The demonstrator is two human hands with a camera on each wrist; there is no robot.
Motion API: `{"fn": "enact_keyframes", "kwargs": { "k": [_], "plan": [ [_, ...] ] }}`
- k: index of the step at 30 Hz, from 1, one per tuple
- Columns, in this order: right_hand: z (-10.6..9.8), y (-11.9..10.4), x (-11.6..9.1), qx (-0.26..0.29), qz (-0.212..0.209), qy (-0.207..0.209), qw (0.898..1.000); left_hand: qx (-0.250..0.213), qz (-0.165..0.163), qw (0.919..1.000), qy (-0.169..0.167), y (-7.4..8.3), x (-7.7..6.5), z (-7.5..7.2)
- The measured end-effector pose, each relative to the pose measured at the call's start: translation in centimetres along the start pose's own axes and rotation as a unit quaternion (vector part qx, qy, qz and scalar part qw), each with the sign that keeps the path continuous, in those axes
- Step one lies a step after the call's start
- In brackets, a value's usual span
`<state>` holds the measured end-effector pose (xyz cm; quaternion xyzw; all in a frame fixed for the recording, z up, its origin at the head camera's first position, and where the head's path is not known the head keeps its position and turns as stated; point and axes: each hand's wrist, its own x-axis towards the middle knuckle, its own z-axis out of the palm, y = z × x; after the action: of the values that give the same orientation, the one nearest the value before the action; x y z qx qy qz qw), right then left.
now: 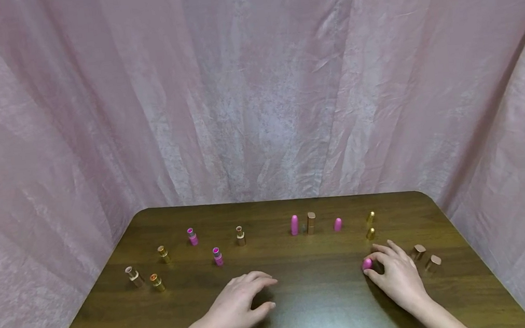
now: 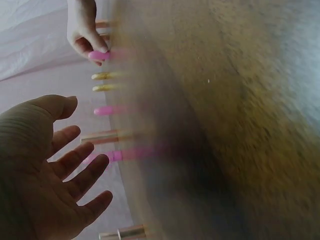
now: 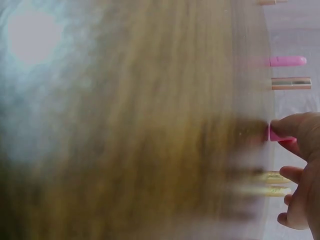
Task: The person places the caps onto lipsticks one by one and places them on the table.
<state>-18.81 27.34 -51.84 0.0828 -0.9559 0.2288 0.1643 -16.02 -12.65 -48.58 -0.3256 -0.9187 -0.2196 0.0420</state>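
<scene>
Between thumb and fingers, my right hand (image 1: 398,280) pinches a pink lipstick cap (image 1: 367,264) at the right of the table; in the right wrist view its pink side (image 3: 278,134) shows at the fingertips. My left hand (image 1: 238,304) is held over the front middle of the table, fingers spread and holding nothing. Beyond the right hand stand two gold lipstick caps (image 1: 370,234) and another pink cap (image 1: 338,224). Two rose-gold caps (image 1: 434,262) stand just right of that hand. A tall pink lipstick (image 1: 294,225) and a rose-gold lipstick (image 1: 312,223) stand upright at the back middle.
On the left half stand uncapped lipstick tubes: two pink (image 1: 218,257), two gold (image 1: 157,282) and two rose-gold (image 1: 241,236). The dark wooden table (image 1: 321,294) has rounded back corners. A pink curtain (image 1: 256,91) hangs behind it and along both sides.
</scene>
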Motion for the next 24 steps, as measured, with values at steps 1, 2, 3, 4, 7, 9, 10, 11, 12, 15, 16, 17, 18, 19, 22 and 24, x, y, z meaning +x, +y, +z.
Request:
{"fn": "enact_keyframes", "kwargs": {
  "k": [1,2,3,4,7,9,10,11,12,15,16,17,18,19,22,24],
  "plan": [
    [0.0,-0.1,0.0,0.001,-0.002,-0.002,1.0,0.001,-0.003,1.0,0.006,-0.2,-0.3,-0.3],
    [0.0,-0.2,0.1,0.001,-0.002,-0.006,1.0,0.0,-0.006,0.9999,0.013,-0.3,-0.6,-0.6],
    [-0.1,-0.3,0.1,0.002,-0.003,-0.007,1.0,0.001,-0.01,0.9997,0.023,-0.5,-0.8,-0.9],
    [-0.2,-0.4,0.1,0.003,-0.002,-0.01,1.0,0.002,-0.013,0.9993,0.034,-0.6,-1.1,-1.3],
    [-0.8,-0.6,0.0,0.012,0.002,-0.013,1.0,0.009,-0.03,0.9962,0.081,-1.3,-1.9,-2.5],
    [-1.3,-0.7,-0.2,0.023,0.004,-0.013,1.0,0.01,-0.052,0.9926,0.109,-2.0,-2.3,-3.3],
    [-1.6,-0.7,-0.2,0.028,0.003,-0.009,1.0,0.013,-0.064,0.9902,0.124,-2.5,-2.5,-3.6],
    [-1.9,-0.8,-0.3,0.035,0.002,-0.004,0.999,0.015,-0.076,0.9875,0.137,-3.0,-2.6,-3.9],
    [-2.1,-0.8,-0.3,0.041,-0.001,0.003,0.999,0.015,-0.089,0.9848,0.148,-3.5,-2.8,-4.1],
    [-2.5,-1.0,-0.3,0.066,-0.009,0.018,0.998,0.012,-0.134,0.9755,0.174,-5.0,-3.1,-4.6],
    [-2.6,-1.1,-0.2,0.075,-0.012,0.023,0.997,0.008,-0.149,0.9726,0.178,-5.5,-3.2,-4.7],
    [-2.6,-1.2,-0.2,0.085,-0.013,0.026,0.996,0.003,-0.164,0.9699,0.18,-5.9,-3.2,-4.8],
    [-2.7,-1.4,-0.1,0.094,-0.015,0.028,0.995,-0.002,-0.18,0.9671,0.18,-6.2,-3.2,-4.8],
    [-2.8,-1.6,-0.1,0.104,-0.016,0.028,0.994,-0.009,-0.195,0.9647,0.177,-6.5,-3.1,-4.9],
    [-2.8,-2.3,0.1,0.131,-0.02,0.031,0.991,-0.028,-0.238,0.9576,0.16,-7.4,-2.7,-4.8],
    [-2.8,-2.9,0.1,0.15,-0.019,0.028,0.988,-0.037,-0.259,0.9535,0.149,-7.9,-2.3,-4.6]
  ]
}}
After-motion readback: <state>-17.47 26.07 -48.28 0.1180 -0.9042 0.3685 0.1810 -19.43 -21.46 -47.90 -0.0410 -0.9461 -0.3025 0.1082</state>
